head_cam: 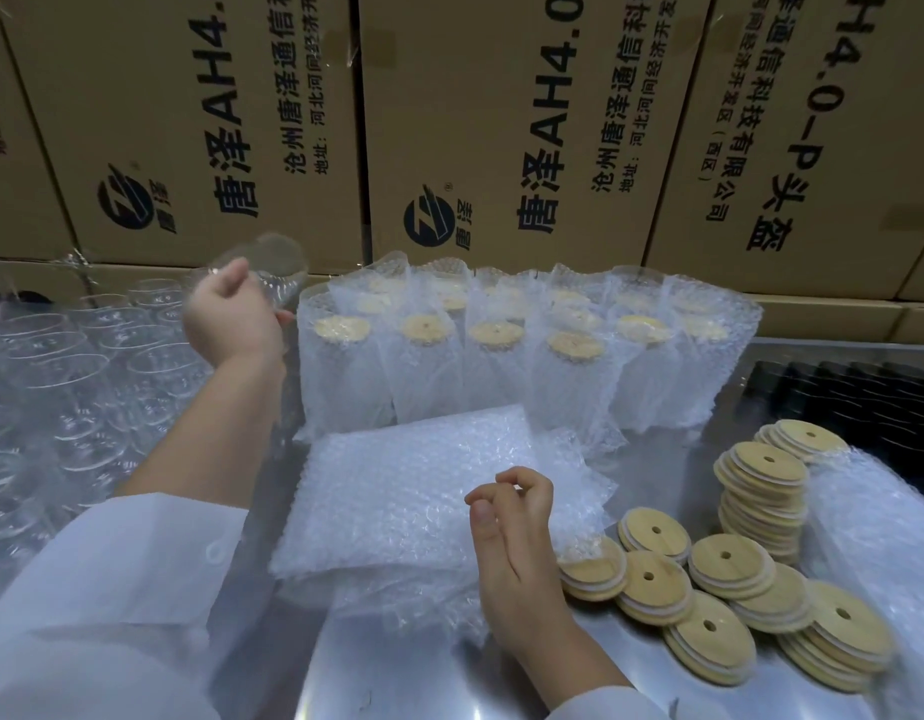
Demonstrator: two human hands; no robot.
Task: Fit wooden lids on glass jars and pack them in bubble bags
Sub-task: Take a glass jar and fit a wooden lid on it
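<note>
White sleeves (112, 589) frame the bottom edge. At far left stand empty glass jars (60, 366). Above them the left hand (231, 314) grips one raised, blurred jar (267, 267). Centre: a stack of bubble bags (397, 491), with packed jars (574, 356) behind. The right hand (512, 517) curls over the stack — pinching a bag or not, I cannot tell. Wooden lids (725, 569) lie at right.

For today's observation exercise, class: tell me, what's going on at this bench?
A person is packing jars. The left hand grips a bare glass jar, held above the empty jars at left. The right hand hovers, loosely curled, over the flat bubble bags. Loose wooden lids lie at right; bagged jars, lids on, stand behind.
</note>
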